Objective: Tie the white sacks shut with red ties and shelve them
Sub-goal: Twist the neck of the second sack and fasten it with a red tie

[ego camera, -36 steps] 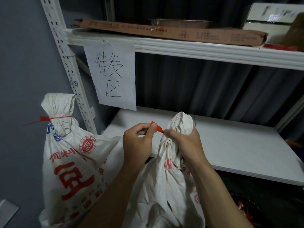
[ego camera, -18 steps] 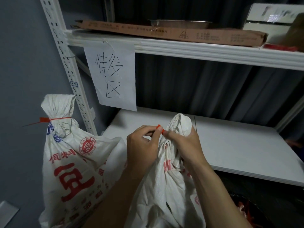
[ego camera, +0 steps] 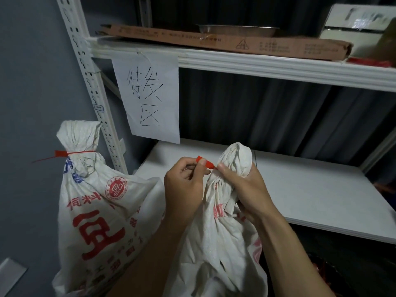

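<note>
At sack neck (ego camera: 216, 189), tie (ego camera: 207, 163) slanting up-left

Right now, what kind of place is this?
Probably a storeroom or dispatch area: slotted metal shelving, a handwritten paper sign hung from it, and a printed white sack tied with a red tie.

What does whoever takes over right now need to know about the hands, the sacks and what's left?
Left hand: pinches the head of the red tie at the neck of the front sack.
Right hand: grips that sack's gathered neck, just below its bunched top.
Done: the left sack is closed with a cinched red tie. It stands left of the rack post, not on the shelf board.
Left: likely finish cinching the tie in hand, then shelve both sacks.
</note>
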